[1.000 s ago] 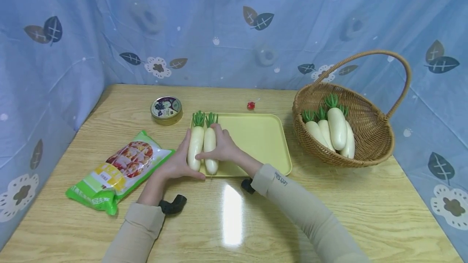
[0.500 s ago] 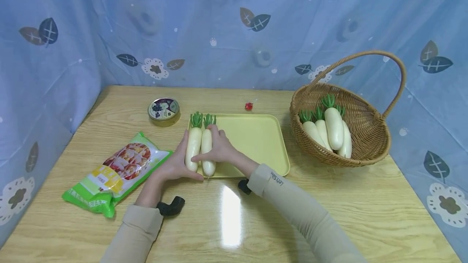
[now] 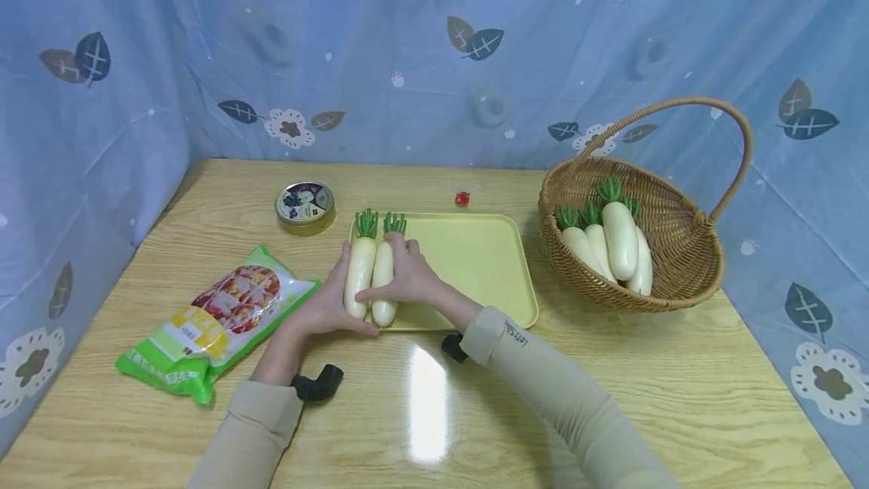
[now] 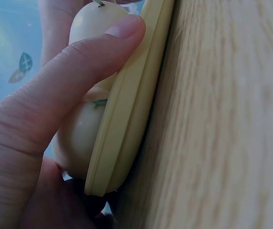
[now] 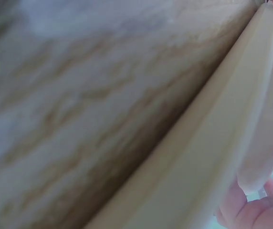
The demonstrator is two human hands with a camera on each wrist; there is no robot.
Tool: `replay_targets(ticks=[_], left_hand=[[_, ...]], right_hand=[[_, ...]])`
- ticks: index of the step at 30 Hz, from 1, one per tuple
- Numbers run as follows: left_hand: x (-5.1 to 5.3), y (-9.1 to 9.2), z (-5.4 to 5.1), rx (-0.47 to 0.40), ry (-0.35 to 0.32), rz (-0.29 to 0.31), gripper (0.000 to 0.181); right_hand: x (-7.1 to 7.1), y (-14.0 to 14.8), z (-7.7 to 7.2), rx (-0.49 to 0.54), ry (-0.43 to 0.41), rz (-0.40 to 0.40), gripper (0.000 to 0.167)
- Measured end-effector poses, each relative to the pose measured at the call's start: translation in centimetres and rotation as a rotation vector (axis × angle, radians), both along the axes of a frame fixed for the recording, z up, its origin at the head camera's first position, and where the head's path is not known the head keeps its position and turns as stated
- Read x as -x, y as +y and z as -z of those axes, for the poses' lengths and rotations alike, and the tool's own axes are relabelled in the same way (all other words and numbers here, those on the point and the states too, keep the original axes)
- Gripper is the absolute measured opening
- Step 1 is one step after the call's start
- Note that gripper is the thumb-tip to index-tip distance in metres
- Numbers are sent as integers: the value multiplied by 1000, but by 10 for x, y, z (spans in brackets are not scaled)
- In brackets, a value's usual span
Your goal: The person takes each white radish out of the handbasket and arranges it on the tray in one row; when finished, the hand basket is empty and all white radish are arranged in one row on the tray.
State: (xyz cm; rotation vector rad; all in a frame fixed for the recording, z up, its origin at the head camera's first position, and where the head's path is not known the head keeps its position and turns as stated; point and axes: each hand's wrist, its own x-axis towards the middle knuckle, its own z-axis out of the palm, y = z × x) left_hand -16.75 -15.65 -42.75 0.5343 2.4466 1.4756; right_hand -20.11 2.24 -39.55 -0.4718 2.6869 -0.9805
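Note:
Two white radishes with green tops lie side by side at the left end of a pale yellow tray [image 3: 475,270]. My left hand [image 3: 331,304] holds the left radish [image 3: 359,278] along its outer side, its thumb near the lower end. In the left wrist view, that thumb reaches across the tray rim [image 4: 122,119]. My right hand [image 3: 410,278] grips the right radish [image 3: 384,312], with its thumb stretched across toward the left one. The right radish leans slightly, its lower end close against its neighbour. In the right wrist view, the fingers [image 5: 260,210] show only at the edge.
A wicker basket [image 3: 679,247] with several white radishes stands at the right. Left of the tray lie a green food bag [image 3: 217,323] and a round tin [image 3: 305,206]. A small red object [image 3: 462,198] sits behind the tray. A blue patterned curtain [image 3: 407,44] surrounds the table.
The right radish has tilted a little in my right hand, its top going right and its lower end left. Both hands stay almost in place; the head view has shifted slightly.

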Motion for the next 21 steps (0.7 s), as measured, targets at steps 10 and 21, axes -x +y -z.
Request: replay_targets(ticks=[10,21], left_hand=[[3,-1,5,16,7,-9,146],[1,1,3,0,30,-9,148]], right_hand=[[-1,4,-2,51,-42,-22,109],[-3,14,-11,92,-45,-50,111]])
